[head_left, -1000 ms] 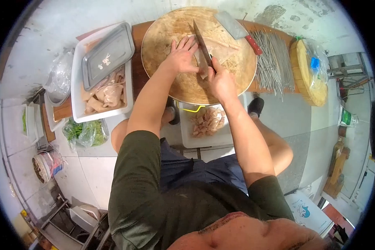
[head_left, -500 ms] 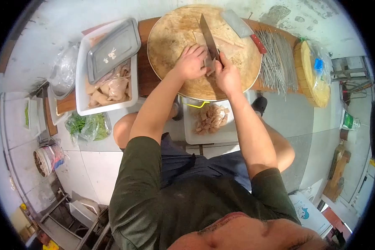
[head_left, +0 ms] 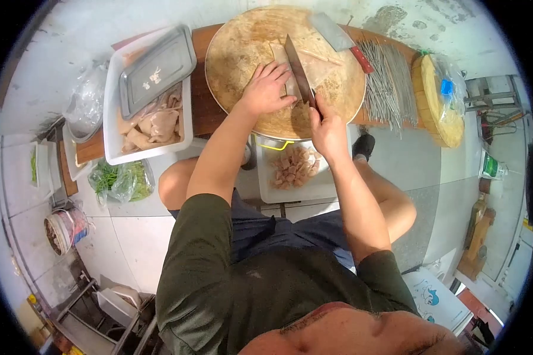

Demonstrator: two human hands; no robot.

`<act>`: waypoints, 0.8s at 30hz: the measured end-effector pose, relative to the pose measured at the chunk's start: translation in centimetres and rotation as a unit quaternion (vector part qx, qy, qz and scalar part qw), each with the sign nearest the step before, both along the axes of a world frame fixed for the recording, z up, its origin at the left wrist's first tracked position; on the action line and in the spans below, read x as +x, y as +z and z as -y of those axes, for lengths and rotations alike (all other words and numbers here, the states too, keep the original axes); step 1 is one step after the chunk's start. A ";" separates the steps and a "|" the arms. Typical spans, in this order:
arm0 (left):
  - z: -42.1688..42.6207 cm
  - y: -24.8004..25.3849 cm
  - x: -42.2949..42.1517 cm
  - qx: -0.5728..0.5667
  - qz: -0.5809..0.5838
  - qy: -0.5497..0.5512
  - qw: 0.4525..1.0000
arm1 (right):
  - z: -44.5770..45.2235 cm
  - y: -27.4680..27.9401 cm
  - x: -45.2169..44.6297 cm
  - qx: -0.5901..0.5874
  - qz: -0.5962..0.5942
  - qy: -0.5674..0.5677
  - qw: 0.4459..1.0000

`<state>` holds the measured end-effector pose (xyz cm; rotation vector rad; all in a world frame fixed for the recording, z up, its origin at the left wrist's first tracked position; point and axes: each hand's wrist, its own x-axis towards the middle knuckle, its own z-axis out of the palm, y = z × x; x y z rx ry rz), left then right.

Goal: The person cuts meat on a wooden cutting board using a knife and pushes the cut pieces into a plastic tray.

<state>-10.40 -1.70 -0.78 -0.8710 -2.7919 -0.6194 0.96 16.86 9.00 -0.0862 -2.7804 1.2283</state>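
On a round wooden chopping block, my left hand lies with its fingers spread, touching a pale strip of meat. My right hand grips the handle of a long-bladed knife. Its blade stands close along the right side of the strip, pointing away from me. Another flat pale piece of meat lies to the right of the blade. Below the block's near edge, cut meat cubes are heaped in a white tray.
A cleaver with a red handle rests at the block's far right, beside many thin skewers. At left, a white tub holds raw meat under a grey lid. Bagged greens lie on the floor. Another wooden block stands right.
The knife and my right hand have moved slightly nearer to me. A small meat piece that was beside the blade near my right hand no longer shows there. The view has shifted slightly.
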 end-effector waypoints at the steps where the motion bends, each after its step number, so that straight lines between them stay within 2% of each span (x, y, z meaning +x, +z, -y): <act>1: 0.0 -0.2 -0.1 -0.003 -0.001 -0.001 1.000 | 0.0 -0.1 0.4 -0.005 -0.007 -0.004 1.000; 8: 0.0 0.2 0.0 -0.039 0.015 -0.006 0.999 | 0.3 -2.7 -0.3 0.008 -0.013 -0.006 1.000; 14: -0.4 -0.5 0.0 -0.081 0.011 0.005 0.997 | 1.7 -1.2 -1.8 0.067 0.003 0.010 0.998; 17: -1.1 0.9 0.9 -0.034 0.042 0.029 0.998 | 0.9 -2.2 -2.3 0.032 -0.012 0.002 0.999; 24: -4.0 2.1 1.5 -0.122 0.042 0.088 0.988 | -1.3 0.6 2.2 0.008 0.027 -0.011 1.000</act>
